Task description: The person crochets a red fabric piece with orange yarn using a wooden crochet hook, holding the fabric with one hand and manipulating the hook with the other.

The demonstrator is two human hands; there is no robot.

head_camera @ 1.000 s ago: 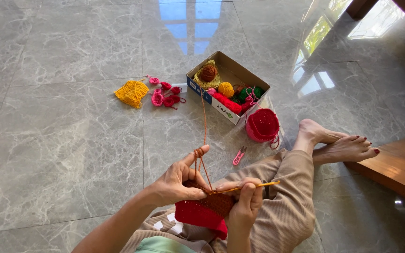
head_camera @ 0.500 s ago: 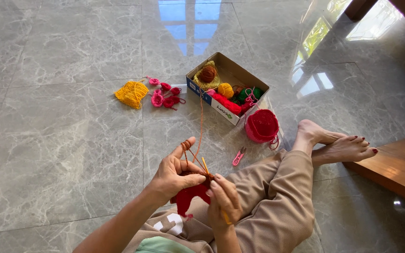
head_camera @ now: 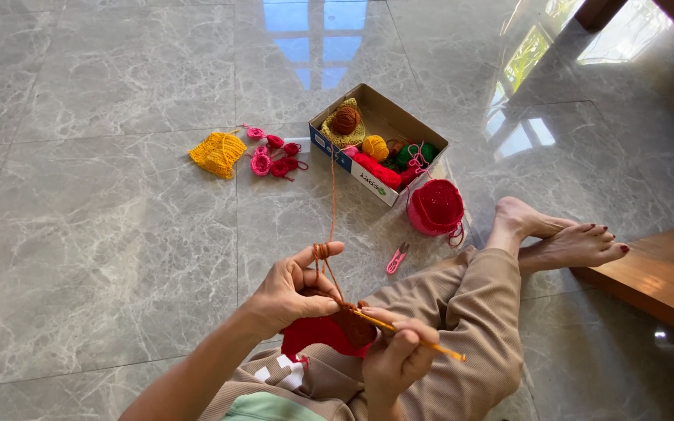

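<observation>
Yellow knitted piece [head_camera: 217,153] on the grey marble floor [head_camera: 103,257], my left hand [head_camera: 290,292] pinching the red-and-brown crocheted fabric [head_camera: 323,331] over my lap, brown yarn strand [head_camera: 331,204] looped over its forefinger, my right hand [head_camera: 396,360] closed around the thin orange crochet hook [head_camera: 407,337], open cardboard box of yarn balls [head_camera: 380,140] beyond.

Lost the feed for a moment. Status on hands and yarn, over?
Left hand pinching red crochet piece, brown yarn looped over index finger. Right hand shut on crochet hook. Strand runs unobstructed to cardboard box.

We look down from a single head-worn camera, facing forward and steeply downward over our lap. Our hands sit close at the bottom edge. The grey marble tile floor [head_camera: 103,257] stretches away farther off.
</observation>
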